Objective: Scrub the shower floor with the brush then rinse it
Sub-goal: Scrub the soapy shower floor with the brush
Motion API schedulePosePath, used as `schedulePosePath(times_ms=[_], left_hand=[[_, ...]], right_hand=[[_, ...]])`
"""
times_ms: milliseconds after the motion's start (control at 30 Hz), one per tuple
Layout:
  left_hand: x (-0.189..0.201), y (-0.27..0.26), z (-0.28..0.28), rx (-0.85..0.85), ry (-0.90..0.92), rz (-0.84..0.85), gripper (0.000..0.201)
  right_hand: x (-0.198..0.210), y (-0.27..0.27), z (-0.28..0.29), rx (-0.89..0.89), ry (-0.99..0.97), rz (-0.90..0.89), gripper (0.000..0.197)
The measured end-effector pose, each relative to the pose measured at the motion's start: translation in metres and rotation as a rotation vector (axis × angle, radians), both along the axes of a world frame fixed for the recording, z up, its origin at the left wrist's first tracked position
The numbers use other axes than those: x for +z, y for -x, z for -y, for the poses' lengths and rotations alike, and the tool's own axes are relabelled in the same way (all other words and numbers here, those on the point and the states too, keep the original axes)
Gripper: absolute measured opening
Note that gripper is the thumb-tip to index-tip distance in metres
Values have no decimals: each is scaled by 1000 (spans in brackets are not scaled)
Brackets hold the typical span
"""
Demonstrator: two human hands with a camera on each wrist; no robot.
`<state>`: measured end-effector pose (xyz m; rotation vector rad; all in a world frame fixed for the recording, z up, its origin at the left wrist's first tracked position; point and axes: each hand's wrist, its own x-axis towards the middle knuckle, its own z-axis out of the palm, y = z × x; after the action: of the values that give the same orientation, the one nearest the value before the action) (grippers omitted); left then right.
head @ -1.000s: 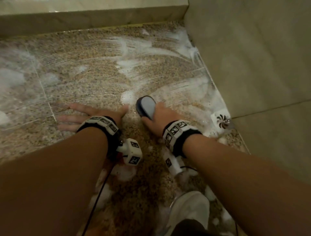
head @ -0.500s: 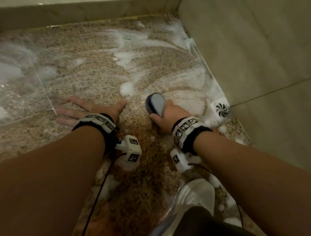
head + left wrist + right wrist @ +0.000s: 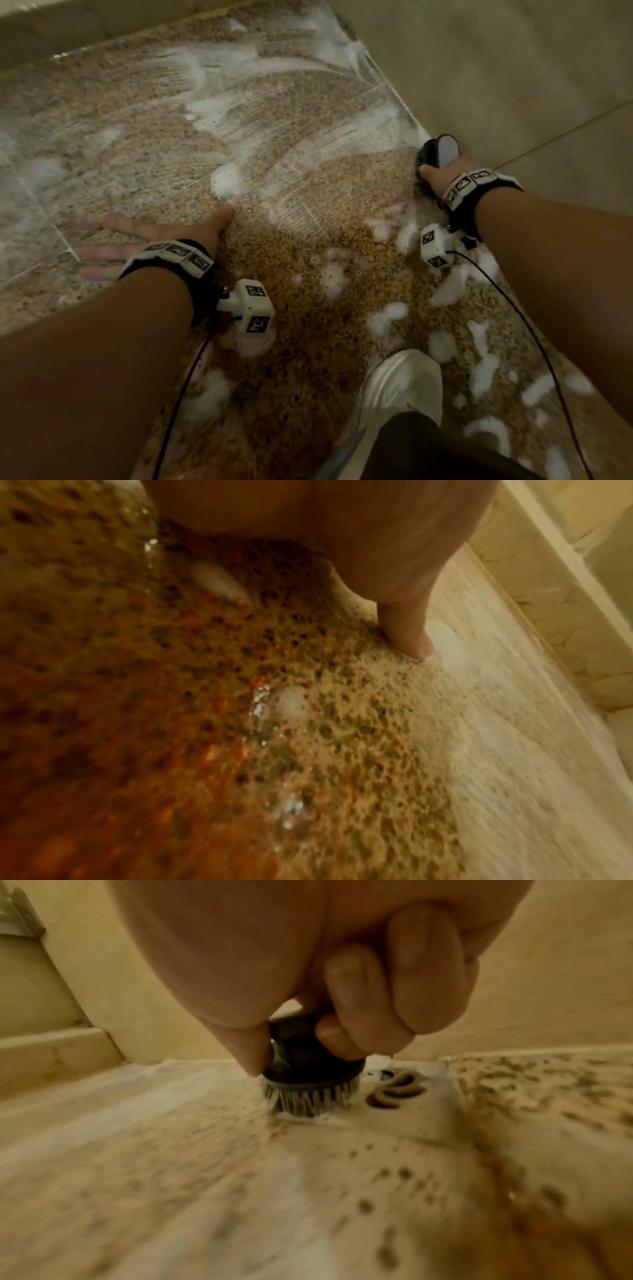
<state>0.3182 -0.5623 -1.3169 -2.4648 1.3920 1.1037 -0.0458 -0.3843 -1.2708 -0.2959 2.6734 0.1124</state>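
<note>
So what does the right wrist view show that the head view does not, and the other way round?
Only the right wrist view shows the floor drain beside the bristles, and the fingers curled round the brush's dark knob. Only the head view shows the left hand pressed flat on the floor, the white shoe and the foam streaks. Both show the right hand holding the brush on the speckled shower floor by the wall.

Bare forearms; each wrist band (image 3: 171, 255) black with white tag tiles (black-patterned), carrying a white camera cube (image 3: 251, 310) and black cable (image 3: 178, 404); white shoe (image 3: 404, 383), lower centre.
</note>
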Motion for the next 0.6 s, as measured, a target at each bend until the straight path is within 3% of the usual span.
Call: schedulePosePath(times_ms=[133, 233, 333, 400, 533, 600], left_hand=[[13, 2, -7, -36, -1, 4, 168], [14, 1, -8, -33, 12, 8, 161], [19, 2, -9, -34, 2, -32, 154], [18, 3, -10, -55, 4, -37, 153], [16, 0, -9, -72, 3, -19, 156], [14, -2, -7, -97, -13, -33, 161]], right_hand=[[3, -45, 14, 177, 33, 18, 63], [4, -104, 27, 376, 29, 92, 74], [-5, -128, 21, 538, -26, 178, 81], [-6, -109, 6, 451, -9, 125, 81], [3, -58, -31, -1, 2, -15, 73], [5, -63, -30, -42, -16, 18, 72]])
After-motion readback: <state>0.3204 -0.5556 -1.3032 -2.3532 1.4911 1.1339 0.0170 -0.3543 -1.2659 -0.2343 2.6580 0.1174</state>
